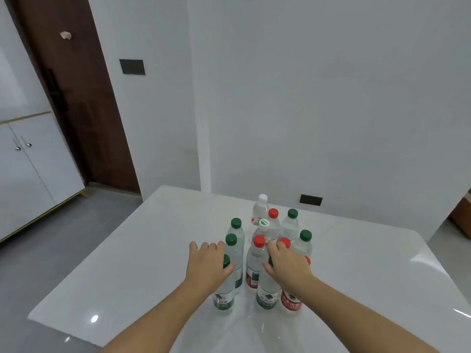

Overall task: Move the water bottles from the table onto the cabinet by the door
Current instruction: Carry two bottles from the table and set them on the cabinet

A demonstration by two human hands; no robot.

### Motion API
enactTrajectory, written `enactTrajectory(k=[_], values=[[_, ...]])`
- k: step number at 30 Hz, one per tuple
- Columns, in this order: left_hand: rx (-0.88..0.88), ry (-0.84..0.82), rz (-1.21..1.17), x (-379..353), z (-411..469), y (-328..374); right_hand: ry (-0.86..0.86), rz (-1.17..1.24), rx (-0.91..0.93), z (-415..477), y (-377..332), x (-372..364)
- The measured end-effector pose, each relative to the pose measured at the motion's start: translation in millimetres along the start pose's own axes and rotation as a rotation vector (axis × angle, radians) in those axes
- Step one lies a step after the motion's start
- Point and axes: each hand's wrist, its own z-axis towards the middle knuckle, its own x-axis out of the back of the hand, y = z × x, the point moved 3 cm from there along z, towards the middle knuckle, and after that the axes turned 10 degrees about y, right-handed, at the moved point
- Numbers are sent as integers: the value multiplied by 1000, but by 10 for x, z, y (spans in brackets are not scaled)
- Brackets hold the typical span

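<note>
- Water bottles (260, 261) stand close together on the desk (127, 271), easy to reach.
- Left hand (207, 266) curls loosely around a green-capped bottle (224, 289), not closed yet.
- Right hand (288, 266) covers another bottle (266, 291); its grip cannot be told.
- Cabinet (33, 159) waits by the door (76, 93).

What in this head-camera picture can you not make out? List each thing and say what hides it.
- Head view: cap of the near left green-label bottle, mostly behind the left hand.
- Whether the right hand grips the green-label bottle under it: its palm side faces away.
- Label print on the bottles: too small and blurred.
- Cabinet top: cut off by the left edge.
</note>
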Motion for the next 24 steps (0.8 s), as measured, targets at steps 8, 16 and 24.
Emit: enactTrajectory(k=[8,16,24], values=[[-38,-50,3,-201,11,69,-90,-37,-64,20,4,-191],[27,1,-153,-277,-86,-153,-83,69,-76,-36,-148,-202],[39,39,-220,-195,-271,-640,-102,176,43,63,-793,-275]])
